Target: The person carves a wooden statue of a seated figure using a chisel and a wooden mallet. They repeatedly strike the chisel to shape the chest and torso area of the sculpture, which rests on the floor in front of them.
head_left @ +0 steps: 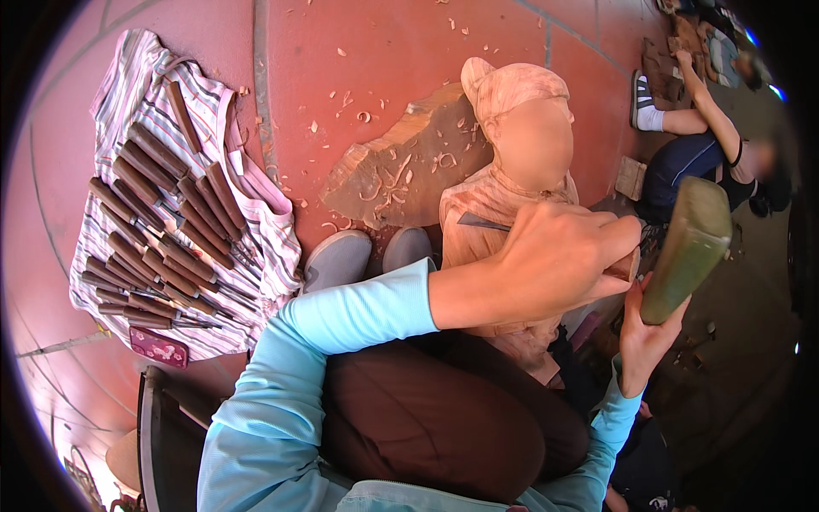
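A carved wooden bust (pixel 510 162) with a topknot stands between my knees and leans slightly right. My left hand (pixel 559 247) is closed around a chisel (pixel 484 223). The chisel's dark flat blade lies along the bust's chest, pointing left, and its brown handle end sticks out past my fingers. I cannot tell whether the edge bites into the wood. In my right hand (pixel 650 337) is a green block-shaped mallet (pixel 689 247), raised just right of the chisel's handle end, apart from it. The bust's lower part is partly hidden by my left arm.
On the left, a striped cloth (pixel 128 68) bears several wood-handled carving tools (pixel 162 247) and a dark red floral case (pixel 159 347). A flat wood slab (pixel 358 183) with shavings lies beyond my grey shoes (pixel 339 258). Another person (pixel 695 162) sits at the right, near a wooden block (pixel 630 177).
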{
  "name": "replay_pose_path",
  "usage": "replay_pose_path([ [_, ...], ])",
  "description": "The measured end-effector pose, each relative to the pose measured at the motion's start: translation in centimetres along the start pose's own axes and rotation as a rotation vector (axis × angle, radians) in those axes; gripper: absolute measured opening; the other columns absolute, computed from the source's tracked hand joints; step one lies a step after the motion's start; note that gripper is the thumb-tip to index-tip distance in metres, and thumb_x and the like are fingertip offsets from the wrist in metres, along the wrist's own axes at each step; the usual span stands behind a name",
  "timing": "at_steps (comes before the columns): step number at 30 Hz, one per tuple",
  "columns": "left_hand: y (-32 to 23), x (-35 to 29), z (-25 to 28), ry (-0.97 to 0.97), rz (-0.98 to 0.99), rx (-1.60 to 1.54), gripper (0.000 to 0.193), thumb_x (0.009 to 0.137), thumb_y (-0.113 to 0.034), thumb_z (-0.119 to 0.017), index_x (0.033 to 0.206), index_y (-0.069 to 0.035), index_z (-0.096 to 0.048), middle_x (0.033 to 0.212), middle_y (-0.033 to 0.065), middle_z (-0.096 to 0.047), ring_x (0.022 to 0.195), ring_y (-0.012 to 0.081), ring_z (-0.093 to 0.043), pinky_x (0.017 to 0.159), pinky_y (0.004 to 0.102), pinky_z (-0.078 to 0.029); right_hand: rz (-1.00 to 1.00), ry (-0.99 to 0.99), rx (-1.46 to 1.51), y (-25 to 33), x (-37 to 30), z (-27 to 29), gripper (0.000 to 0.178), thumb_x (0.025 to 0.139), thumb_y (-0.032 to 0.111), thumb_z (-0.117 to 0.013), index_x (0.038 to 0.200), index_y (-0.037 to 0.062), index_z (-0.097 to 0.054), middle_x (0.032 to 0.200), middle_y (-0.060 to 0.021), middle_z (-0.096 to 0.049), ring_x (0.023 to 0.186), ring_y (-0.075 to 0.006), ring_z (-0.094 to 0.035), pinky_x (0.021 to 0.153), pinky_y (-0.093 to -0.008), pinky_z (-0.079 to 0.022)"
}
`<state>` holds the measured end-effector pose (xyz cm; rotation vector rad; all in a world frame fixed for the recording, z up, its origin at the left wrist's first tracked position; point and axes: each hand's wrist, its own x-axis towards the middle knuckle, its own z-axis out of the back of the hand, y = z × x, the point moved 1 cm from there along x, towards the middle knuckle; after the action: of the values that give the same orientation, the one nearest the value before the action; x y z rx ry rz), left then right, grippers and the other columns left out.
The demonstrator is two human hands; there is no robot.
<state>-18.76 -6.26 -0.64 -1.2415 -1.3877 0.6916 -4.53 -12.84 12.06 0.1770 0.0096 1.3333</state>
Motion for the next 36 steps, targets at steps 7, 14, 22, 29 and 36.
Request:
replay_pose_path([
  [7, 0.9, 0.1, -0.2, -0.040, 0.065, -0.056, 0.026, 0.067, -0.014, -0.077, 0.076, -0.006, -0.053, 0.063, 0.0057, -0.057, 0.057, 0.0232, -0.059, 0.051, 0.0336, -0.044, -0.122, -0.001, 0.235, 0.1, 0.0, 1.6, 0.029, 0.078, -0.012, -0.063, 0.103, -0.0014, -0.052, 0.085, -0.0044, -0.055, 0.076, -0.0103, -0.052, 0.071, -0.0236, -0.045],
  [14, 2.5, -0.2, 1.6, -0.094, 0.247, -0.128, 0.022, 0.069, -0.008, -0.075, 0.084, -0.006, -0.059, 0.071, 0.0068, -0.063, 0.060, 0.0200, -0.062, 0.055, 0.0295, -0.048, 0.331, 0.076, -0.250, 2.9, 2.2, 0.3, 0.035, 0.082, -0.004, -0.066, 0.114, -0.0012, -0.053, 0.092, -0.0045, -0.060, 0.083, -0.0097, -0.057, 0.080, -0.0243, -0.047],
  [22, 0.8, -0.3, 0.3, -0.060, -0.042, -0.058, 0.024, 0.072, -0.009, -0.072, 0.070, -0.007, -0.049, 0.059, 0.0058, -0.050, 0.052, 0.0234, -0.054, 0.046, 0.0320, -0.041, -0.094, -0.001, 0.265, 1.5, 1.7, 2.1, 0.026, 0.078, -0.011, -0.066, 0.100, -0.0030, -0.054, 0.088, -0.0048, -0.057, 0.077, -0.0087, -0.051, 0.070, -0.0212, -0.043],
  [29, 1.4, 0.2, 0.4, -0.142, 0.044, -0.069, 0.019, 0.071, -0.010, -0.074, 0.078, -0.006, -0.057, 0.065, 0.0085, -0.058, 0.055, 0.0265, -0.058, 0.050, 0.0316, -0.045, -0.081, 0.077, 0.233, 0.6, 1.7, 2.3, 0.030, 0.077, -0.013, -0.065, 0.105, -0.0033, -0.055, 0.094, -0.0076, -0.060, 0.082, -0.0112, -0.056, 0.074, -0.0232, -0.045],
  [36, 1.9, -0.1, 1.2, -0.137, 0.091, -0.100, 0.019, 0.070, -0.009, -0.074, 0.082, -0.006, -0.059, 0.068, 0.0079, -0.061, 0.057, 0.0249, -0.061, 0.052, 0.0295, -0.048, 0.216, 0.148, -0.082, 2.8, 3.6, 1.4, 0.059, 0.073, -0.015, -0.060, 0.129, 0.0009, -0.050, 0.119, -0.0135, -0.061, 0.106, -0.0224, -0.062, 0.089, -0.0303, -0.047],
])
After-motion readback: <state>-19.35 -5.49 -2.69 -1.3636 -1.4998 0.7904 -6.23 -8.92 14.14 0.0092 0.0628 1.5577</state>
